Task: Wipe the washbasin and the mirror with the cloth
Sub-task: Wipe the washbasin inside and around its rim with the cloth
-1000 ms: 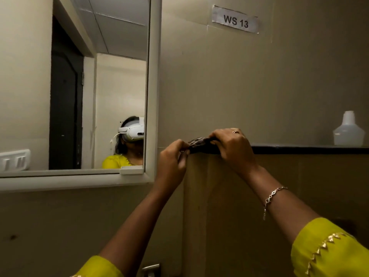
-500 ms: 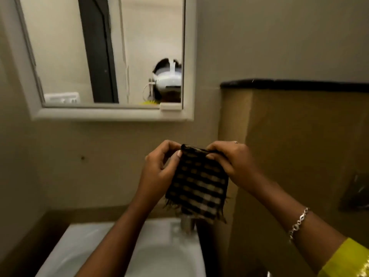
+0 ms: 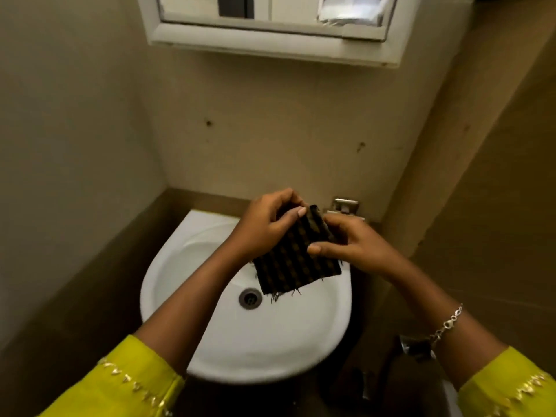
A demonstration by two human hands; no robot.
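Checked cloth (image 3: 296,260) between both hands (image 3: 304,233)

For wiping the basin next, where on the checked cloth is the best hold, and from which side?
Probably the top edge of the cloth, taken from above, where the left hand and right hand pinch it now. It hangs limp with its frayed hem loose over the washbasin near the drain, so gathering the top leaves the lower panel free to wipe.
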